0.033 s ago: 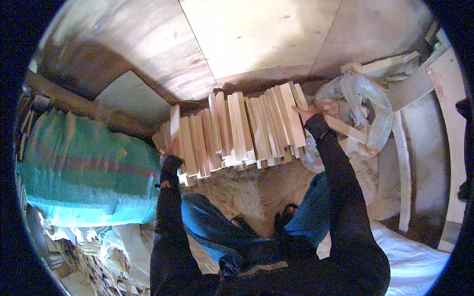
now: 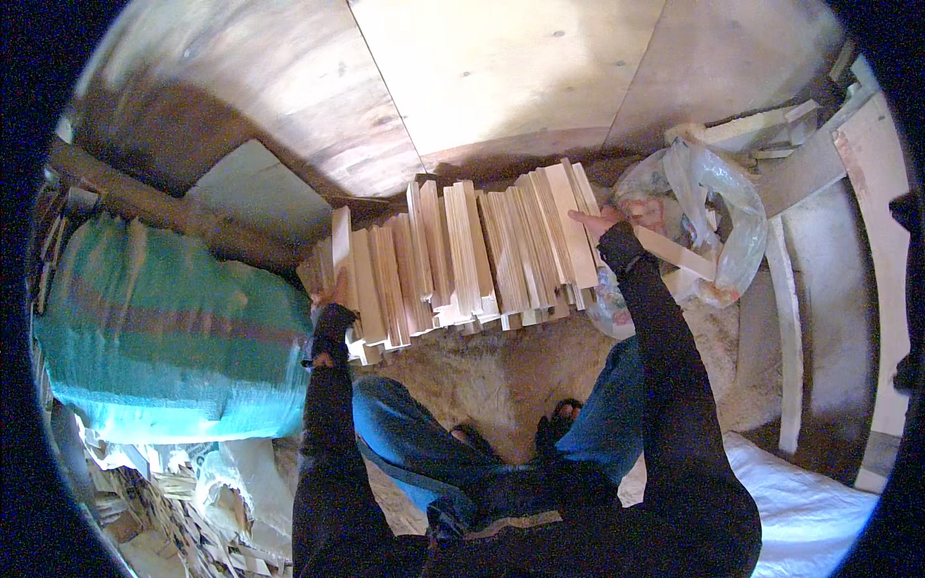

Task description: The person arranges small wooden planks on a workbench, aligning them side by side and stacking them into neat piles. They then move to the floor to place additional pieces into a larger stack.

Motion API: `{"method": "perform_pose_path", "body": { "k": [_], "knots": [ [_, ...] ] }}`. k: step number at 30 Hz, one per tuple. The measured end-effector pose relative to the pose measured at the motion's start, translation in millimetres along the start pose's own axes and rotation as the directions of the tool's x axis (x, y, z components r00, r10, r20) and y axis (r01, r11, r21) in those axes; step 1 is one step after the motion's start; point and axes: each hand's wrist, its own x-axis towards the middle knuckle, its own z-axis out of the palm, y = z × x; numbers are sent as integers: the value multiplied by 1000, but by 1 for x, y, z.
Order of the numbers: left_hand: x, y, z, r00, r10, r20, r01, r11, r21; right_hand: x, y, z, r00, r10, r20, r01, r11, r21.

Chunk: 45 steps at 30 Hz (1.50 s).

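A row of pale wooden slats point(image 2: 462, 255) stands packed on edge on the ground in front of my knees. My left hand point(image 2: 332, 292) is at the row's left end, fingers against the outermost slat. My right hand point(image 2: 595, 223) lies on the slats at the right end, fingers pointing left across their tops. The two hands hold the row between them. I wear black sleeves and blue jeans, and my feet rest on the dirt floor point(image 2: 491, 371) just below the slats.
A teal woven sack point(image 2: 164, 328) lies at my left. A clear plastic bag point(image 2: 708, 207) with a loose slat sits at the right. Plywood sheets point(image 2: 482, 77) lean behind. Long planks point(image 2: 790, 328) stand at right; wood scraps point(image 2: 145, 491) lie lower left.
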Motion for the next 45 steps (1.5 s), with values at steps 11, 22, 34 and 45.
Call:
{"method": "perform_pose_path", "body": {
  "k": [11,22,34,45],
  "knots": [
    [6,22,-1,984,-68,166,100,975,-197,32,33,16,954,-47,295,-29,968,248],
    [-14,67,41,962,170,215,-176,984,9,27,45,20,944,-220,245,81,877,474],
    [-22,109,99,702,326,633,-712,337,616,-31,-26,51,805,-398,440,108,828,551],
    [-27,116,115,821,-218,528,304,949,-81,-53,-89,88,898,-253,360,-21,793,609]
  ]
}}
